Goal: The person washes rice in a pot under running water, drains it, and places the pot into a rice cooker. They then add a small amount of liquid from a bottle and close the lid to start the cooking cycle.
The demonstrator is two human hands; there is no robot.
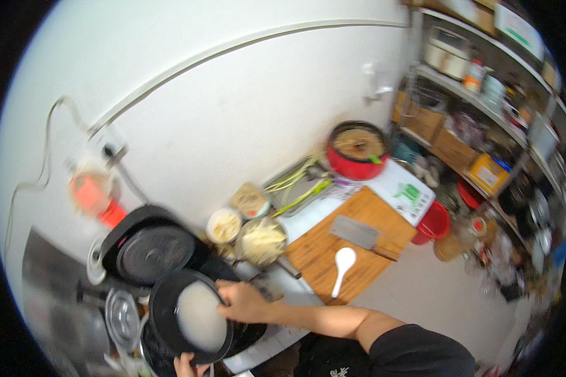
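A black inner pot (pixel 162 313) holds whitish, cloudy contents (pixel 200 315), probably rice in water. My right hand (pixel 245 301) grips its rim on the right side. At the bottom of the view, my left hand (pixel 188 365) holds the near rim, with much of that hand cut off. The pot is tilted towards me. Just beyond it stands a black rice cooker (pixel 106 254) with its lid (pixel 155 249) raised. A clear glass lid (pixel 122 318) lies to the left of the pot.
On a wooden cutting board (pixel 311 247) lie a cleaver (pixel 353 232) and a white spoon (pixel 344 264). Bowls of cut food (pixel 262 240), a tray of green stalks (pixel 287 193) and a red pot (pixel 356 162) stand along the wall. Crowded metal shelves (pixel 476 96) rise at right.
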